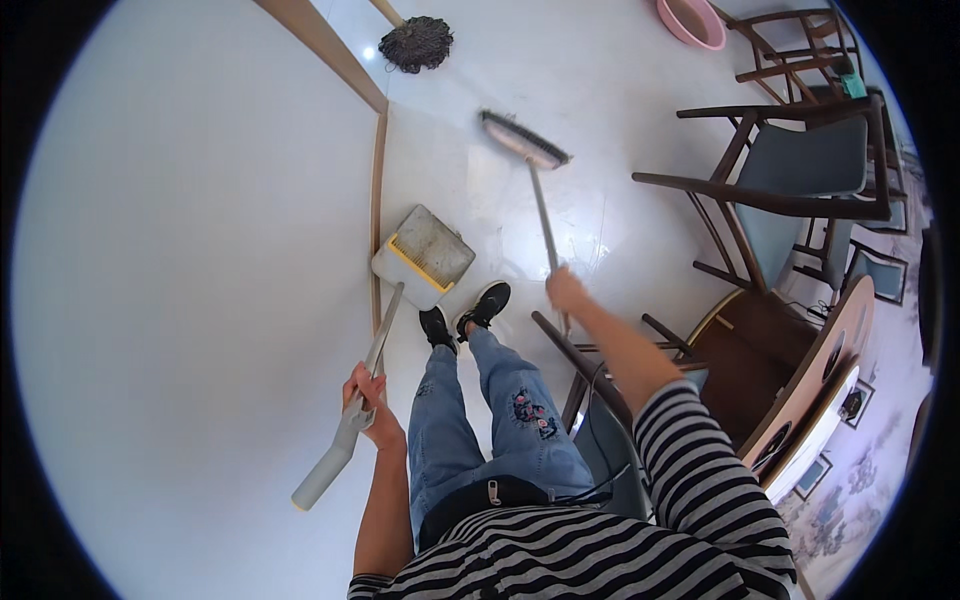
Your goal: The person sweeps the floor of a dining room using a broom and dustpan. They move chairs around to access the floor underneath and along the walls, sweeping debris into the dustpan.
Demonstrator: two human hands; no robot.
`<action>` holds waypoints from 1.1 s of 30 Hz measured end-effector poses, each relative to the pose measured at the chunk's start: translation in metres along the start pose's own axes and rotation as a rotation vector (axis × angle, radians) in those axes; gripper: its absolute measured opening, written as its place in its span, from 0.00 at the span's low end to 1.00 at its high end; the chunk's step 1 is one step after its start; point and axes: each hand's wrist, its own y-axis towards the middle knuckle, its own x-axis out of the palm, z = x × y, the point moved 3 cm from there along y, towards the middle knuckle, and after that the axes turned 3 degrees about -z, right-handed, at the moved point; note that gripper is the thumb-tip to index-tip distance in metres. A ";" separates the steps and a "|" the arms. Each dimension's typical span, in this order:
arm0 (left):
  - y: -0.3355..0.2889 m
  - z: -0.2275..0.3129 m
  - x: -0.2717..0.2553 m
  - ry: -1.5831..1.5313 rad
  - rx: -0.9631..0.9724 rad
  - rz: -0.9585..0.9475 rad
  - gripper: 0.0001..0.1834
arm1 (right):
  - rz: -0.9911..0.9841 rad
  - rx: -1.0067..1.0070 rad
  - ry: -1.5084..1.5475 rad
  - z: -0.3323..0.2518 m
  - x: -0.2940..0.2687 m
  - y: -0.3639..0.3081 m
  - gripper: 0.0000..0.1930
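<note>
My left hand [370,400] is closed around the grey handle of a long-handled dustpan [440,240]. The pan has a yellow toothed comb strip and stands on the floor by the wooden edging, left of my feet; its inside looks grimy. In my right hand [568,290] I grip the grey pole of a broom [540,205]. The broom's head, white with dark bristles, is on the floor ahead, right of the dustpan and apart from it. Both of my arms are held away from my body.
A dark string mop [417,44] rests on the floor at the far left. Farther right stands a pink basin [692,22]. Wooden chairs with grey seats [805,160] crowd the right side, beside a tipped round table [820,370]. A white wall [200,300] borders the left.
</note>
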 end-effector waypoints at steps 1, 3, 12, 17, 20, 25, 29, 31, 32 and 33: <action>-0.003 0.005 0.005 -0.035 0.017 -0.003 0.16 | -0.045 0.015 -0.007 0.017 0.026 -0.017 0.16; -0.002 -0.006 0.000 -0.031 -0.007 0.022 0.18 | -0.054 -0.056 -0.081 0.020 0.056 -0.080 0.15; 0.002 -0.022 -0.025 -0.182 -0.149 0.140 0.18 | -0.078 -0.301 -0.067 0.076 0.061 -0.213 0.15; -0.028 -0.023 -0.038 -0.283 -0.199 0.205 0.19 | 0.126 -0.416 -0.199 0.029 0.031 -0.157 0.14; -0.040 -0.036 -0.045 -0.342 -0.214 0.284 0.20 | 0.195 -0.457 -0.279 -0.037 0.017 -0.095 0.15; -0.052 -0.053 -0.059 -0.426 -0.265 0.368 0.22 | 0.193 -0.426 -0.403 -0.104 0.015 -0.044 0.11; -0.048 -0.064 -0.064 -0.405 -0.257 0.375 0.20 | 0.132 -0.461 -0.528 -0.049 0.063 -0.045 0.09; -0.048 -0.071 -0.073 -0.395 -0.255 0.371 0.19 | -0.031 -0.403 -0.566 -0.008 0.077 -0.070 0.12; -0.047 -0.071 -0.077 -0.391 -0.252 0.367 0.19 | -0.065 -0.412 -0.522 0.007 0.076 -0.087 0.13; -0.045 -0.073 -0.079 -0.397 -0.247 0.368 0.18 | -0.092 -0.426 -0.486 0.019 0.071 -0.103 0.15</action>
